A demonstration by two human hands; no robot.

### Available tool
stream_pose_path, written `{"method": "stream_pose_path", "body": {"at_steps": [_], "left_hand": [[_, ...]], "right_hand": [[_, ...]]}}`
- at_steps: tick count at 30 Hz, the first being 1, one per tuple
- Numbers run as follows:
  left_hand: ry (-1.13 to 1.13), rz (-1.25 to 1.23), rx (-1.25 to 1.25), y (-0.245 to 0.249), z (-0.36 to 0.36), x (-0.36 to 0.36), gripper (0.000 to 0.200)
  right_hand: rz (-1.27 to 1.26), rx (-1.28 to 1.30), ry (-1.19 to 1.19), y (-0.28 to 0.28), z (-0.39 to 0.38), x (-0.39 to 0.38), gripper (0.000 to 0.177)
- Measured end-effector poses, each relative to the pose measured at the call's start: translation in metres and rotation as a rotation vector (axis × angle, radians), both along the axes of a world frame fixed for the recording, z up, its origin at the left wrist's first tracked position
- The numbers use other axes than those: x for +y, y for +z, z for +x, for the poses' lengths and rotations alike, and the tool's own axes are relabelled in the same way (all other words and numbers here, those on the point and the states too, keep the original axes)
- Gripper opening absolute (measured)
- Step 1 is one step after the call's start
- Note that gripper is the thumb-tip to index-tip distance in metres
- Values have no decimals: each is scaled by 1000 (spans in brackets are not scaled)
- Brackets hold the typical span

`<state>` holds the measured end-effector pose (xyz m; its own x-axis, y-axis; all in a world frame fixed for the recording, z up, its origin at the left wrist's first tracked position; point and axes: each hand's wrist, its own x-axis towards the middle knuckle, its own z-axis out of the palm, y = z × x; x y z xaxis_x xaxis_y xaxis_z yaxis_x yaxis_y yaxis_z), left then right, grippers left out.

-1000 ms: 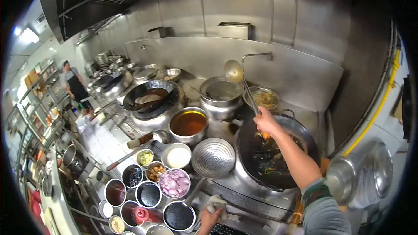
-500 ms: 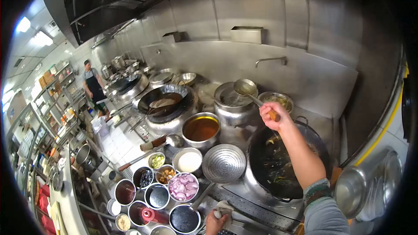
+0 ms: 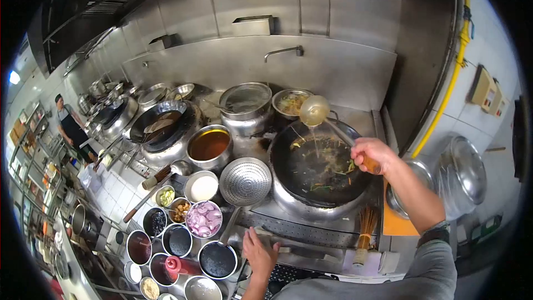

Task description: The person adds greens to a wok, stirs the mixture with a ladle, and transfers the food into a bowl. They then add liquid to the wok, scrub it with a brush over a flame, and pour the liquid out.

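Observation:
My right hand (image 3: 371,156) grips the wooden handle of a ladle (image 3: 315,110). The ladle's bowl is tilted over the large black wok (image 3: 294,175), and a thin stream of liquid falls from it. Inside the wok, scraps of food lie in a shallow dark liquid. Lower down, my left hand (image 3: 260,254) is open, fingers stretched, over the stove's front edge beside a greyish cloth. Close to its left, the handle of a perforated strainer (image 3: 245,182) runs down toward a container of dark liquid (image 3: 217,260).
Behind the strainer stand a pot of orange-brown oil (image 3: 210,147) and a steel pot of liquid (image 3: 245,100). Several seasoning containers crowd the left, including sliced onions (image 3: 204,219). A bamboo brush (image 3: 365,233) stands at the wok's front right. A person (image 3: 71,128) stands far left.
The view has turned right. My right hand has brought the ladle from above the back pot to over the wok, where it pours. My left hand has opened from its grip by the cloth.

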<state>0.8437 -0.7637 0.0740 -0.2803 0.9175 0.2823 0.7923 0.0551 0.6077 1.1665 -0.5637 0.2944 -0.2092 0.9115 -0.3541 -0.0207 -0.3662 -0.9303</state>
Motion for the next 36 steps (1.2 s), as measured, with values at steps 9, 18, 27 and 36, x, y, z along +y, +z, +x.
{"method": "stream_pose_path", "body": {"at_steps": [9, 18, 27, 36], "left_hand": [[-373, 197, -189, 68, 26, -25, 61], [-518, -648, -468, 24, -19, -99, 39], [-272, -488, -630, -47, -1, -98, 34], [432, -727, -508, -43, -14, -195, 39]], "right_hand": [[213, -864, 110, -81, 11, -63, 55], [349, -1326, 105, -53, 26, -154, 62], [366, -626, 21, 8, -39, 33, 58], [341, -579, 380, -164, -158, 479, 37]]}}
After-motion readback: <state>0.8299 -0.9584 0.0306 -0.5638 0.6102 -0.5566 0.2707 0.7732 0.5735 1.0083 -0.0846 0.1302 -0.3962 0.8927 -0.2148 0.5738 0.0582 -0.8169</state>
